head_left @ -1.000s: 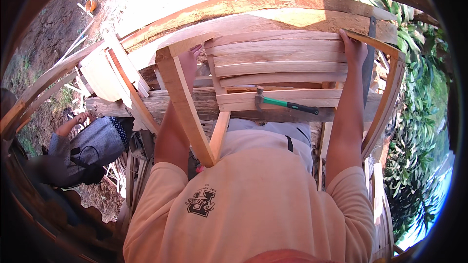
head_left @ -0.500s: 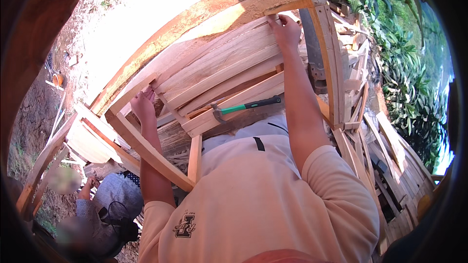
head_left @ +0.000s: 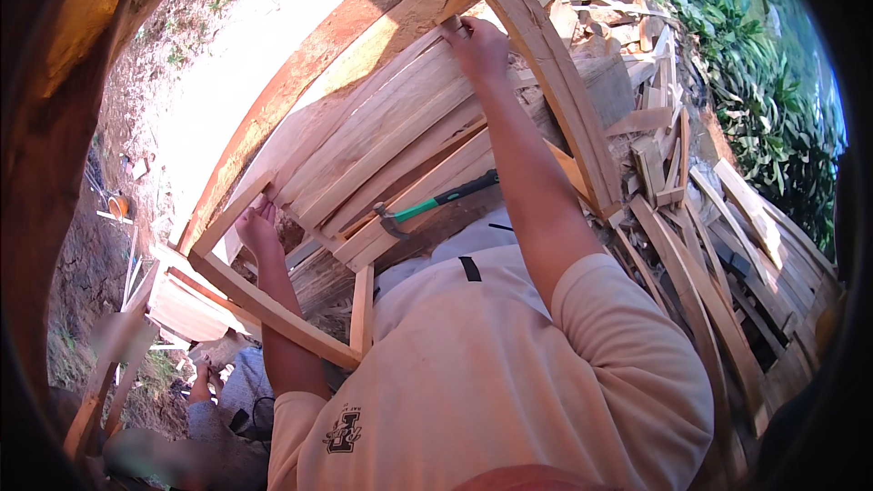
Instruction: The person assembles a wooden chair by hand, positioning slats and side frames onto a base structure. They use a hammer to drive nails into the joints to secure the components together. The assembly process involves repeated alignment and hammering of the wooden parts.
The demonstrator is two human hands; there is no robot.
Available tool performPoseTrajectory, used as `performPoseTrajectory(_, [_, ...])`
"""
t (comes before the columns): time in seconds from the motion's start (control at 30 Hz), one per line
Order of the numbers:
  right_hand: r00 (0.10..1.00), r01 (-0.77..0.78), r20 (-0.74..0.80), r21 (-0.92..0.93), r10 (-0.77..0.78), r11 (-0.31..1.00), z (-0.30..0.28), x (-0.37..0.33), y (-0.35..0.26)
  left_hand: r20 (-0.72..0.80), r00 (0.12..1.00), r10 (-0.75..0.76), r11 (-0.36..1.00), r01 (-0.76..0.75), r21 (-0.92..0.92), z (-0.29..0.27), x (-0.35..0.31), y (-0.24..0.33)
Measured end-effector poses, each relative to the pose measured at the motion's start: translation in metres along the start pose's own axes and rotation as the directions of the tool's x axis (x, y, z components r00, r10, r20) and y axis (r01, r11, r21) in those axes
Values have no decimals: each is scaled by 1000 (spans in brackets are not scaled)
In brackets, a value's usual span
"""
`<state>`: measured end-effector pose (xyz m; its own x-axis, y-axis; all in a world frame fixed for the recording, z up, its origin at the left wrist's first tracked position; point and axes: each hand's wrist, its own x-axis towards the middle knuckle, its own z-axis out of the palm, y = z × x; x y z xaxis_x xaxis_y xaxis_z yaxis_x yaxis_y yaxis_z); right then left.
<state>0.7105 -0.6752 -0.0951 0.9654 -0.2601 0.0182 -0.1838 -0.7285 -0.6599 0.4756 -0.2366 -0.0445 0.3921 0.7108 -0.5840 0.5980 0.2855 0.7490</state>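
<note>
A pale wooden slat [head_left: 366,102] runs slantwise along the far side of a row of boards inside a wooden frame [head_left: 273,305]. At its left end, beside a frame rail, my left hand [head_left: 257,223] is closed with the fingertips pinched on the wood. My right hand [head_left: 482,50] grips the slat's far right end, fingers bent over it, close to the frame's corner. Nearer my body, a claw hammer [head_left: 436,203] with a green and black handle lies across the lower boards, touched by neither hand.
Rough beams [head_left: 264,123] curve past the frame's far side. Scrap wood [head_left: 650,127] is heaped on the right, with long planks [head_left: 727,255] lower down. Another person [head_left: 245,400] is at the lower left. Leafy plants [head_left: 746,109] grow at the right edge.
The frame, boards and hammer sit further left in the view, my hands with them. The handsaw by the frame's right side is now mostly out of sight. Both hands keep their grip.
</note>
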Motion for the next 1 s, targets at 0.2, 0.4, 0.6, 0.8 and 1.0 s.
performPoseTrajectory(0.2, [999,8,49,-54,-6,999,2,4,-3,65,998,-16,1000,16,-5,-1,-11,5])
performPoseTrajectory(0.4, [987,30,159,-127,-9,991,-10,27,-5,59,998,18,999,-17,-32,-7,-1,21])
performPoseTrajectory(0.6, [943,-13,332,117,-26,993,-4,49,10,357,878,318,940,-244,-239,-4,50,34])
performPoseTrajectory(0.8, [947,177,298,-171,-120,969,3,60,11,699,715,-17,1000,24,-1,10,77,59])
performPoseTrajectory(1.0, [940,123,339,-222,-41,967,0,60,6,680,723,-123,924,-167,344,15,85,61])
